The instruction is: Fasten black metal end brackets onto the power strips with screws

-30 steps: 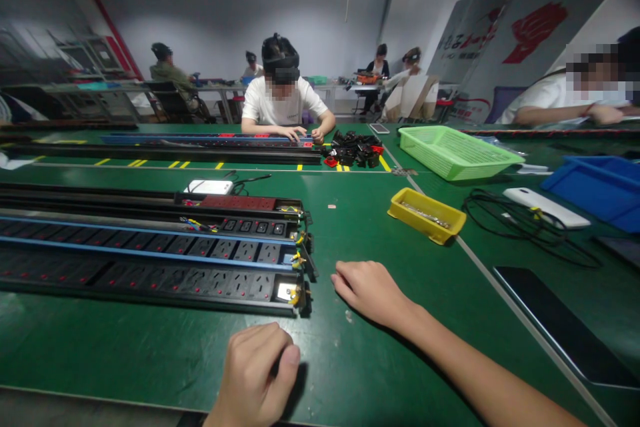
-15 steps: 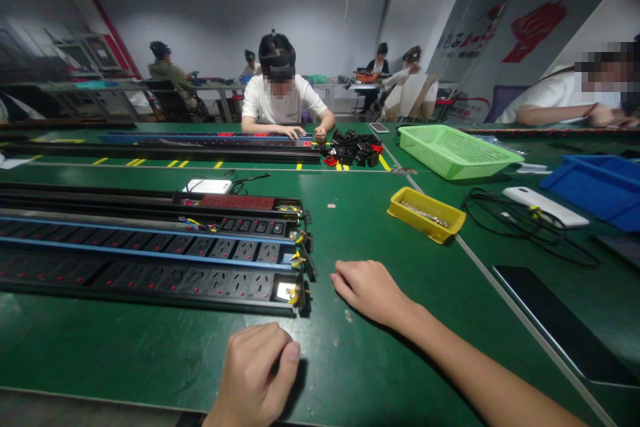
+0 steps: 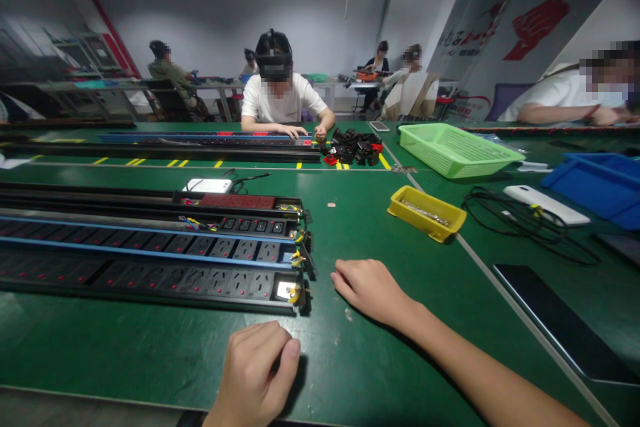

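My left hand (image 3: 256, 370) is curled into a loose fist near the table's front edge, its thumb against the side of the fingers; nothing shows in it. Further in, my right hand (image 3: 369, 288) rests on the green tabletop with its fingers folded under, and no object is visible there. Just beyond my left hand lies the nearest power strip (image 3: 175, 283), a long black rail of sockets. Behind it are a blue-edged power strip (image 3: 200, 250), a black strip (image 3: 245, 225) with loose wires and one with a dark red section (image 3: 237, 202). Small end caps with yellow-green wires sit at their right ends.
A yellow tray (image 3: 425, 213) of small metal parts stands beyond my right hand, near a light green basket (image 3: 457, 153), a blue bin (image 3: 595, 187), a coiled black cable (image 3: 525, 227) and a dark phone-like slab (image 3: 560, 327). Opposite, a co-worker (image 3: 283, 100) handles strips beside black parts (image 3: 355, 147).
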### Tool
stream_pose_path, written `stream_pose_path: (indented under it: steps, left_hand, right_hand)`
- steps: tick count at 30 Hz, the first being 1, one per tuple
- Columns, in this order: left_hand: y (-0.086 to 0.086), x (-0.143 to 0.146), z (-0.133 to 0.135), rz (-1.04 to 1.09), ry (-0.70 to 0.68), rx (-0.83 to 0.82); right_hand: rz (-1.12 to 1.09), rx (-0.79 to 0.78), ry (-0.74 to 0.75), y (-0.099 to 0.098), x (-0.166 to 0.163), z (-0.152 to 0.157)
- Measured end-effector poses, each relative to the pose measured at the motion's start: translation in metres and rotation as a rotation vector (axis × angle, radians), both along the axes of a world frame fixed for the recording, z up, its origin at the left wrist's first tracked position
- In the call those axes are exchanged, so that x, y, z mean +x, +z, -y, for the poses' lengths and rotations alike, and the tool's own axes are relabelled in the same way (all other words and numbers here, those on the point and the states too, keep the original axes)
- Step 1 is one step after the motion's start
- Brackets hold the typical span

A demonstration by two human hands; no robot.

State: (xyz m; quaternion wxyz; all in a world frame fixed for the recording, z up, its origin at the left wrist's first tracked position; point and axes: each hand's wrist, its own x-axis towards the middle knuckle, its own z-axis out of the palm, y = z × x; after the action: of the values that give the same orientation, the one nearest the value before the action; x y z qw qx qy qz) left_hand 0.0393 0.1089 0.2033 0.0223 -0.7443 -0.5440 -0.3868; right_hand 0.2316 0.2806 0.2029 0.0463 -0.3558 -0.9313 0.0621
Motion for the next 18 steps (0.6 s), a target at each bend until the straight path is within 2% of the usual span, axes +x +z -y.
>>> stream_pose_path:
  steps: [18]
  left_hand:
    - [-0.0024, -0.0002, 0.0002, 0.010, -0.009, -0.011]
  right_hand:
    - [0.002, 0.006, 0.002, -0.0007, 0.0013, 0.0003]
